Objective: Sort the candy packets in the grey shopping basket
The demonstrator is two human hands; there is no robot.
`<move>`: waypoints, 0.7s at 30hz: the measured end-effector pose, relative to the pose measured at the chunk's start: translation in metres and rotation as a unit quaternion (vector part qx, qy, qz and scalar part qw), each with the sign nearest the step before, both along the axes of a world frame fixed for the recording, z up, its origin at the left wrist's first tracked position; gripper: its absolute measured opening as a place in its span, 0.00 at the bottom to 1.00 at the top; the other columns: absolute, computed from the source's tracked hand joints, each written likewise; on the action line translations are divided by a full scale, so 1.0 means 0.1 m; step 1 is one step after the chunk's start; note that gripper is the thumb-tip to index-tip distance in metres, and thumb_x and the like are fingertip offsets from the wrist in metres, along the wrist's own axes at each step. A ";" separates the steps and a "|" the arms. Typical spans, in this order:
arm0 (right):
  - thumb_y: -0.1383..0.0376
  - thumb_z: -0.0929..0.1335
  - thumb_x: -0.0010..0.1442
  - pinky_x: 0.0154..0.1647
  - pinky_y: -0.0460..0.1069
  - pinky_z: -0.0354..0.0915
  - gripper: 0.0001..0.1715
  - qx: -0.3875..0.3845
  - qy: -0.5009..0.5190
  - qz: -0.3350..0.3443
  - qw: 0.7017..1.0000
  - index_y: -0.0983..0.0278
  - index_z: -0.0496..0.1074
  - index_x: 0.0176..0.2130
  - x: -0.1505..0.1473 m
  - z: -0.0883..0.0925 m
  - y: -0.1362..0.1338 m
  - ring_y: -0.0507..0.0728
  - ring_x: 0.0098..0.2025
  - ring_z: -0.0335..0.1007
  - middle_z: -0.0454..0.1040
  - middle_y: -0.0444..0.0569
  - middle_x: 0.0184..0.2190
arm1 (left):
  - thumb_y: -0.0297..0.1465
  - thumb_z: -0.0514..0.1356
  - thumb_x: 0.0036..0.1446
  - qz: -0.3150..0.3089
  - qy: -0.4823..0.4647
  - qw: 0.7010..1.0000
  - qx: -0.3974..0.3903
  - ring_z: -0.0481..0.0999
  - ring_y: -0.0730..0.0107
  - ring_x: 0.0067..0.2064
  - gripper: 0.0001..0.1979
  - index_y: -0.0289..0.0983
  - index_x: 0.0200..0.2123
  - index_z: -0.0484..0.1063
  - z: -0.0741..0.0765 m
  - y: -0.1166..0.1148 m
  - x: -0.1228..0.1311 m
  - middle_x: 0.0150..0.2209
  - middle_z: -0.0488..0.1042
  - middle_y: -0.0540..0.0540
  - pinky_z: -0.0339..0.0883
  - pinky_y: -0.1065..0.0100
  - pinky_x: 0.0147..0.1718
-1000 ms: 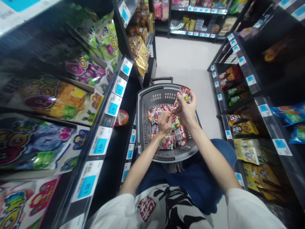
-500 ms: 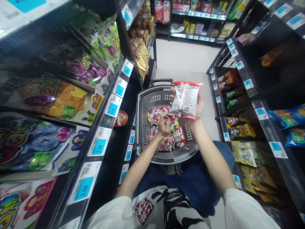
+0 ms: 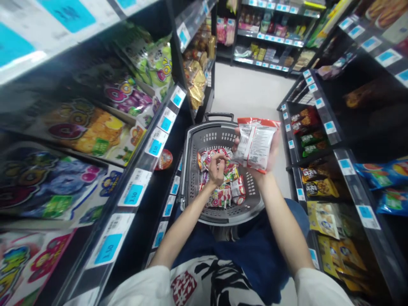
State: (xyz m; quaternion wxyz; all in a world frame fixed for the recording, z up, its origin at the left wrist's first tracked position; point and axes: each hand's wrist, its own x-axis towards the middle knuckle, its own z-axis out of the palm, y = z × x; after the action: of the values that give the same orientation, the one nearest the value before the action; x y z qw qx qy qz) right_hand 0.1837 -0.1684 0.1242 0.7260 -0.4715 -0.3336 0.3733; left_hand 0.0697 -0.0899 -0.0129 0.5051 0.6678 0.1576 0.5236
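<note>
My right hand (image 3: 274, 155) holds a red-and-white snack bag (image 3: 256, 144) above the right side of a grey shopping basket (image 3: 207, 127). The printed back of the bag, with its centre seam, faces me, and fingers show at both its side edges. My left hand (image 3: 217, 171) is over the basket, just left of the bag and apart from it. Its fingers are loosely bent and apart, with nothing seen in them. Below lie several colourful candy packets (image 3: 221, 196) in the basket, partly hidden by my left hand and forearm.
A shelf at left carries large fruit-candy bags (image 3: 105, 127) behind price tags (image 3: 134, 187). On the right shelf are yellow snack packs (image 3: 323, 219) and blue bags (image 3: 382, 174). The pale floor (image 3: 251, 87) leads to another shelf (image 3: 267, 38) at the back.
My left hand has come away from the lower left edge of the snack bag. The bag stays in my right hand, a little lower and further right in view; the camera has shifted slightly.
</note>
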 end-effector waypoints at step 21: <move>0.57 0.82 0.44 0.26 0.46 0.64 0.29 -0.094 -0.206 0.014 0.974 0.64 0.80 0.45 -0.77 -0.42 0.21 0.51 0.25 0.67 0.76 0.45 0.28 | 0.50 0.66 0.57 0.044 0.185 0.948 -0.255 0.80 0.64 0.41 0.26 0.36 0.49 0.78 0.66 -0.68 -1.40 0.41 0.82 0.46 0.76 0.65 0.45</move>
State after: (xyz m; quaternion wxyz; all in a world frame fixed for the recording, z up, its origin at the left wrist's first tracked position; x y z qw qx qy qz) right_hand 0.1070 -0.1469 0.0820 0.5892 -0.5995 -0.4460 0.3075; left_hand -0.0706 -0.1575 0.0527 0.5968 0.5946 0.4056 0.3547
